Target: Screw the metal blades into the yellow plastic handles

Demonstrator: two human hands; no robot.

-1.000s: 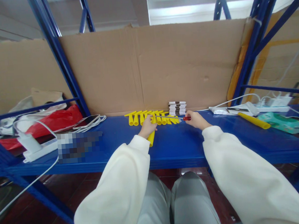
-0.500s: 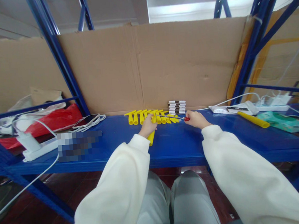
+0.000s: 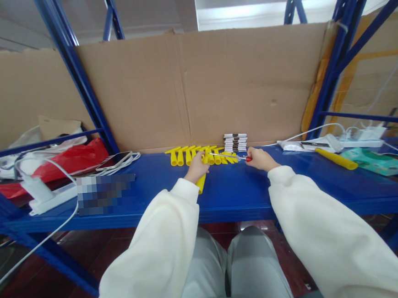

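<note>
A yellow tapered tube [image 3: 202,185] is gripped in my left hand [image 3: 196,167], its wide end pointing down toward me and its upper part hidden by my fingers. My right hand [image 3: 260,158] is closed round the red handle of what look like scissors [image 3: 241,157]. Their thin metal blades reach left to the tube's narrow end near my left fingertips. Whether the blades touch the tube I cannot tell. Just behind both hands lies a row of several yellow tapered tubes [image 3: 180,158], with short yellow cut pieces [image 3: 230,158] at its right end.
A stack of white folded bundles with dark bands [image 3: 235,142] stands against the cardboard sheet [image 3: 249,81]. On the blue shelf [image 3: 237,196] are a phone [image 3: 113,160] and power strip [image 3: 53,197] at left, and a loose yellow tube [image 3: 336,159] beside a green packet [image 3: 375,161] at right.
The scissors' red handle and blades have shifted slightly in my right hand, and the blades look a little further apart. My left hand stays in place on the tube.
</note>
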